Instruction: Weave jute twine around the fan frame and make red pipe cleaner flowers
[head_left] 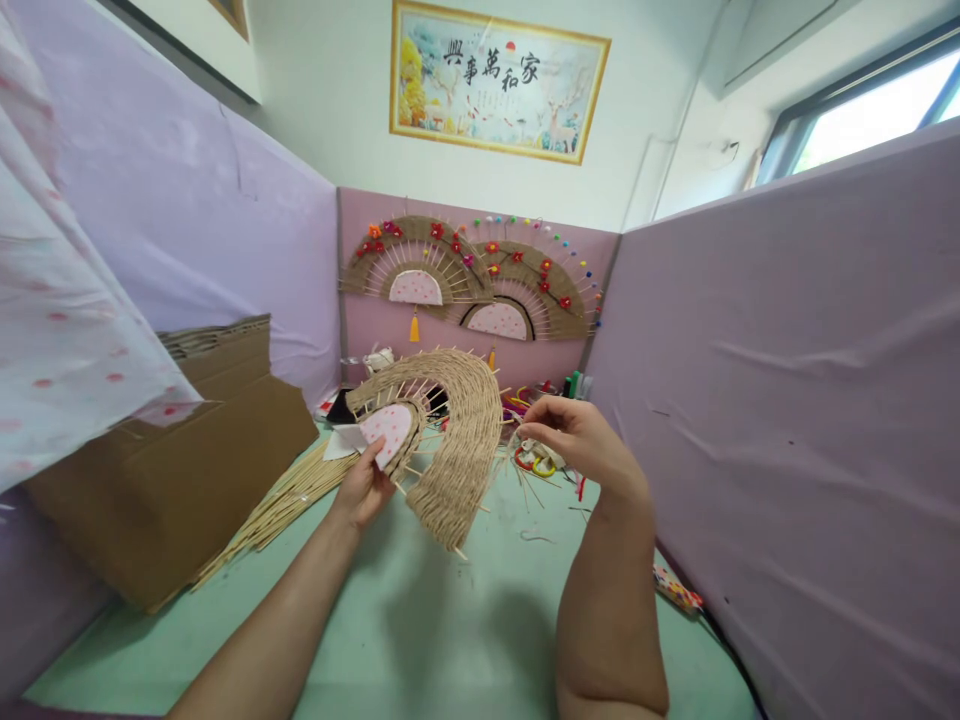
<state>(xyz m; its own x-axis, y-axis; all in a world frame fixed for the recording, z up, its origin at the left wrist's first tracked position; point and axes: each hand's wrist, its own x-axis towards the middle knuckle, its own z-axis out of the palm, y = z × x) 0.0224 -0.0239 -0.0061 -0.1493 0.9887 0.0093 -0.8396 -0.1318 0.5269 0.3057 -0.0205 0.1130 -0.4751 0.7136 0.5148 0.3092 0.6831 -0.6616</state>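
A woven fan [469,430] of tan cord over thin sticks is held up above the green table. My left hand [366,488] grips it at the pink-dotted half-round centre [388,432], thumb on the front face. Bare stick ends poke out past the woven band's outer edge. Off the fan's right side, my right hand [574,440] pinches a thin strand of cord [511,445] that appears to run to the woven edge. The fingers behind the fan's centre are hidden.
Bundled thin sticks [281,505] lie at left beside a brown cardboard sheet [180,470]. Scissors with red and yellow handles [541,462] rest behind my right hand. Two decorated fans [420,250] hang on the back panel. Purple-covered partitions [795,400] flank the table [465,640].
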